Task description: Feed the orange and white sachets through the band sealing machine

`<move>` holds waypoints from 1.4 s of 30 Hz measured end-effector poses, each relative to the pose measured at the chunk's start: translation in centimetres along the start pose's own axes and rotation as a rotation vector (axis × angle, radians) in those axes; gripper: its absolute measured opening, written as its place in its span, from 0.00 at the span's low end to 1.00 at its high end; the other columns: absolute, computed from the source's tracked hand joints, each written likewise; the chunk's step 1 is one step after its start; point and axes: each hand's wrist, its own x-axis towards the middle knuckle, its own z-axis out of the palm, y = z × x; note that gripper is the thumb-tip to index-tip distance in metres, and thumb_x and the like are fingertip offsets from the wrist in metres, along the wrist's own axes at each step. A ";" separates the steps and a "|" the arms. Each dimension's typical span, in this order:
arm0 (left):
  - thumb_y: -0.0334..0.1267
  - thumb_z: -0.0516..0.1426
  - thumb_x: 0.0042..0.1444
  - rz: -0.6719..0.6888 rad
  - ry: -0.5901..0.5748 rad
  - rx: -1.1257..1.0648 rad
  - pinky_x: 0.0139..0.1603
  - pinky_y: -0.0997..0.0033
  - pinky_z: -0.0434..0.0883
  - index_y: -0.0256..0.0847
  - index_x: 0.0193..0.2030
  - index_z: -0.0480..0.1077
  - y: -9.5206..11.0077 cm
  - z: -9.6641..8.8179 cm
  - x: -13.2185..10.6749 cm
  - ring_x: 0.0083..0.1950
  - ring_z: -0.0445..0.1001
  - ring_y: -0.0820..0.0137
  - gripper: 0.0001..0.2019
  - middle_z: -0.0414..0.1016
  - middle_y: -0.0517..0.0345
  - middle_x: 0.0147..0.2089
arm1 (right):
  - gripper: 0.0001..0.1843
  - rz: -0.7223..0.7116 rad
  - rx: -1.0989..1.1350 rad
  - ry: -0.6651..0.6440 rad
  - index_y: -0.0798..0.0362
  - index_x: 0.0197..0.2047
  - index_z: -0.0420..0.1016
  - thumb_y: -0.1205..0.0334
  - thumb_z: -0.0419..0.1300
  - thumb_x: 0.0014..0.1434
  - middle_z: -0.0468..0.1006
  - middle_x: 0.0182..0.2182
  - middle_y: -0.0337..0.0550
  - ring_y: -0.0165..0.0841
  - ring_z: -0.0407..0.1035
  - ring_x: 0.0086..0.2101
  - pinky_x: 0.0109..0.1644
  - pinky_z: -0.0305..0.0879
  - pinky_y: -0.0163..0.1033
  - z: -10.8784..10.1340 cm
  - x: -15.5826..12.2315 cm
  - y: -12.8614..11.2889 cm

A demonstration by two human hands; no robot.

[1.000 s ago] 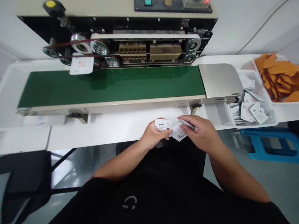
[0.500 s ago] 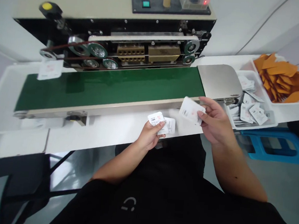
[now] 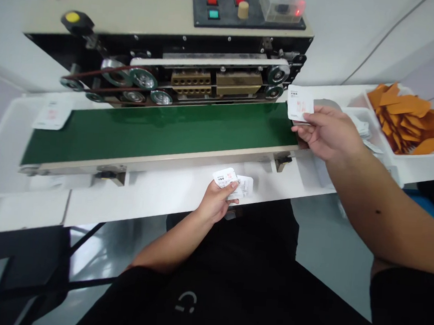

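Note:
My right hand [image 3: 326, 131] is closed on one small white packet [image 3: 300, 103], held upright at the right end of the green conveyor belt [image 3: 159, 128], just below the sealing machine's [image 3: 184, 55] right roller. My left hand [image 3: 216, 202] grips a few more white packets [image 3: 234, 181] over the white table edge, in front of the belt. Another white packet [image 3: 51, 114] lies in the white tray at the belt's left end.
A white bin of packets [image 3: 362, 126] sits right of the belt, partly hidden by my right arm. Behind it is a tray of orange packets [image 3: 412, 118]. A control panel [image 3: 247, 7] tops the machine. A black chair [image 3: 17, 267] stands at lower left.
My right hand took one packet from the stack and carried it up and right to the belt's right end. The packet on the belt travelled left and dropped into the left tray.

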 end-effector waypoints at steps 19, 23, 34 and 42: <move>0.49 0.81 0.42 0.008 -0.009 -0.016 0.24 0.76 0.76 0.36 0.44 0.77 0.3 -0.9 0.2 0.32 0.82 0.70 0.29 0.84 0.56 0.37 | 0.14 -0.080 -0.180 -0.096 0.50 0.51 0.76 0.61 0.72 0.65 0.85 0.37 0.43 0.30 0.80 0.28 0.24 0.74 0.29 2.8 1.8 0.4; 0.49 0.81 0.42 0.015 0.000 -0.015 0.25 0.76 0.76 0.36 0.44 0.77 0.3 -1.2 0.2 0.33 0.83 0.69 0.29 0.85 0.55 0.39 | 0.15 -0.303 -0.212 -0.025 0.47 0.52 0.77 0.59 0.72 0.64 0.81 0.38 0.38 0.28 0.77 0.25 0.22 0.69 0.30 1.4 -2.1 3.0; 0.54 0.79 0.47 0.049 -0.064 0.033 0.31 0.72 0.79 0.37 0.50 0.79 -0.3 0.3 -0.3 0.42 0.87 0.61 0.30 0.87 0.48 0.47 | 0.24 -0.171 -0.368 -0.318 0.46 0.60 0.80 0.51 0.73 0.63 0.80 0.46 0.44 0.32 0.75 0.36 0.36 0.74 0.38 0.4 -13.1 13.8; 0.54 0.75 0.54 0.100 -0.173 0.087 0.36 0.69 0.83 0.35 0.55 0.80 -1.2 0.8 -1.1 0.48 0.88 0.57 0.29 0.87 0.42 0.52 | 0.14 -0.122 -0.312 -0.270 0.50 0.42 0.81 0.50 0.74 0.62 0.79 0.31 0.38 0.32 0.71 0.30 0.35 0.70 0.38 0.1 -13.3 15.2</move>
